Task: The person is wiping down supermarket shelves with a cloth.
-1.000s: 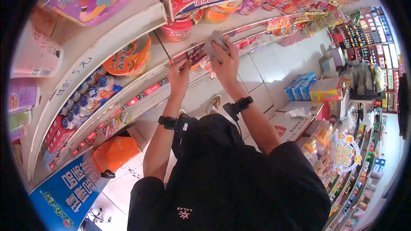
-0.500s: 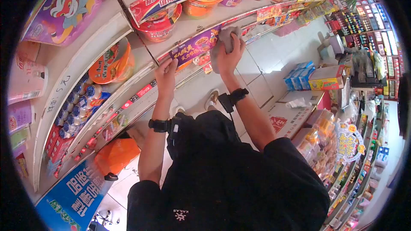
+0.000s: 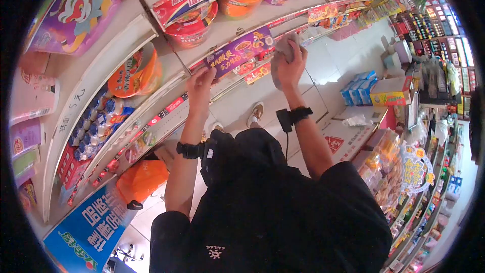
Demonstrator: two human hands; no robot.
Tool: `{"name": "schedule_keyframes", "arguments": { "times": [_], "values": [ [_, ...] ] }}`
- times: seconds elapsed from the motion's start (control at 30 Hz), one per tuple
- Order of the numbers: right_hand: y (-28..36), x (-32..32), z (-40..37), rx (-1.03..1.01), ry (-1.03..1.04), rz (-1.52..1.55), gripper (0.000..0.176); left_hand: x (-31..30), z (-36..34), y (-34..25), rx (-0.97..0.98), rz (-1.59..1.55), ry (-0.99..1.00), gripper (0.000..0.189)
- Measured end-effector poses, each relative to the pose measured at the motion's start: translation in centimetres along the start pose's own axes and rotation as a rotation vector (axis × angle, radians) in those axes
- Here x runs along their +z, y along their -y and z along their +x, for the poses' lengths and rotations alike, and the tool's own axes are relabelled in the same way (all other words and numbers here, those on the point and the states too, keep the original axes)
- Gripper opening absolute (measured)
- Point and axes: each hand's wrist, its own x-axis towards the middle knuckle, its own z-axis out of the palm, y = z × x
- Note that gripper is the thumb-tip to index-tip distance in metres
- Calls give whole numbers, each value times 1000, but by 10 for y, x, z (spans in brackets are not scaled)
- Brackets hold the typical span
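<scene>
The right hand (image 3: pixel 292 66) curls shut on a soft, light grey cloth (image 3: pixel 284 46), best bunched in the palm, at 1 o'clock on the shelf edge (image 3: pixel 323 29), while the left hand (image 3: pixel 201 82) pinches the thin, bendy purple banner (image 3: pixel 241 53) by its 8 o'clock corner.

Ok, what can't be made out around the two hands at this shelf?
1. Head view: the right hand and its grey cloth hide the shelf edge under them.
2. Head view: left hand on the purple strip; gripping or just touching, unclear from behind.
3. Head view: red price labels too small to read.
</scene>
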Motion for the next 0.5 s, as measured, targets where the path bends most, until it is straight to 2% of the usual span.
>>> {"name": "schedule_keyframes", "arguments": {
  "times": [0.07, 0.1, 0.13, 0.17, 0.2, 0.27, 0.3, 0.37, 0.4, 0.47, 0.5],
  "values": [
    [-10, -7, -16, -19, 23, -37, 51, 1, -6, -19, -52, -174, 172, 39],
    [5, -17, -28, -26, 187, -1, 51, -2, -5, -29, -56, -169, 167, 39],
    [13, -23, -38, -30, 350, 35, 50, -3, -3, -39, -58, -264, 252, 40],
    [9, -17, -50, -163, 435, 47, 53, -5, -2, -49, -65, -357, 339, 41],
    [19, -13, -59, -143, 433, 46, 53, -8, 0, -58, -81, -346, 344, 41],
    [58, -5, -71, -336, 504, 31, 56, -18, 9, -74, -68, -423, 408, 46],
    [73, 2, -75, -366, 498, 52, 56, -22, 13, -74, -85, -414, 417, 46],
    [100, 19, -77, -393, 485, 71, 57, -27, 22, -76, 33, -76, 361, 52],
    [113, 27, -77, -384, 467, 89, 58, -28, 22, -74, 30, -73, 367, 52],
    [126, 39, -83, -378, 446, 108, 58, -30, 22, -72, 199, 37, 330, 54],
    [131, 45, -85, -370, 428, 97, 59, -28, 21, -76, 202, 38, 332, 54]
  ]
}}
